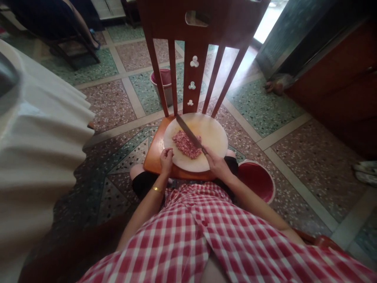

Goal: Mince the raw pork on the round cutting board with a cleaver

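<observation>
A round white cutting board (213,131) lies on the seat of a wooden chair (156,151) before me. On its left half is a flat heap of minced meat (185,147). My right hand (214,160) is closed around the handle of a kitchen knife (188,131), whose long blade slants up and left over the meat. At the board's lower left edge is my left hand (166,159), its fingers curled together near the rim. Whether anything small is between those fingers cannot be made out.
The chair's slatted back (193,78) rises beyond the board. A red bucket (257,181) stands on the floor at right, a lined bin (165,86) behind the chair. A cloth-covered table (44,137) is at left. Another person's leg (81,23) shows at upper left.
</observation>
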`<state>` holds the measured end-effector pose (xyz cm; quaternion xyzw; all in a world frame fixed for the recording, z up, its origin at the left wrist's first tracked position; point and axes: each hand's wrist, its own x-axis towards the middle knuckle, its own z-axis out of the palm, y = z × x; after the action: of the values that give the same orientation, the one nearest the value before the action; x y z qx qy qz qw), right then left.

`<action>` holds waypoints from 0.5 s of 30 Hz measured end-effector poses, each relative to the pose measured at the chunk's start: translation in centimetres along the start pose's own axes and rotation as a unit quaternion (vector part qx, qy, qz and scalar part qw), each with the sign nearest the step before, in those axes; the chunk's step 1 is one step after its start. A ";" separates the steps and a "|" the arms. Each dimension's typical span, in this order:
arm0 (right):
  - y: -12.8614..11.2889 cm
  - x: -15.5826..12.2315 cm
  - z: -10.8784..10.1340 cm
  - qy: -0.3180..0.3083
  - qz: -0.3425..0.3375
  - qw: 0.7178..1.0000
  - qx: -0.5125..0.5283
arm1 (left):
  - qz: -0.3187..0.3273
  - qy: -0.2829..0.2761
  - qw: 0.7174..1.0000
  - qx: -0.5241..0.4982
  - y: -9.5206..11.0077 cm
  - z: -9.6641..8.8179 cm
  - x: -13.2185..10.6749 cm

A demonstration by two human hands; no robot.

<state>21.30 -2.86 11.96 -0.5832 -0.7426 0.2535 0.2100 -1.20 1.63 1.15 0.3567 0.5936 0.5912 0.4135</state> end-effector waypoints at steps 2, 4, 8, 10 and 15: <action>-0.1 0.1 0.0 0.013 -0.005 1.000 0.001 | -0.001 0.001 1.000 -0.001 -0.2 0.1 0.0; 0.3 -0.1 0.6 -0.024 0.019 0.999 -0.010 | -0.004 -0.001 1.000 0.003 -0.5 0.3 0.0; 0.8 -0.2 1.3 -0.063 0.054 0.997 -0.001 | -0.005 -0.015 1.000 0.011 -1.3 0.6 -0.1; 0.3 -0.2 0.9 -0.027 0.024 0.999 0.023 | -0.006 -0.022 1.000 0.010 -1.8 0.7 -0.1; -0.1 -0.2 1.4 -0.029 0.013 0.999 -0.003 | -0.017 -0.013 1.000 0.003 -2.1 0.6 -0.1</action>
<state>20.39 -3.22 10.91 -0.5856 -0.7415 0.2712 0.1834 -0.44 1.69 -0.91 0.3554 0.5961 0.5776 0.4298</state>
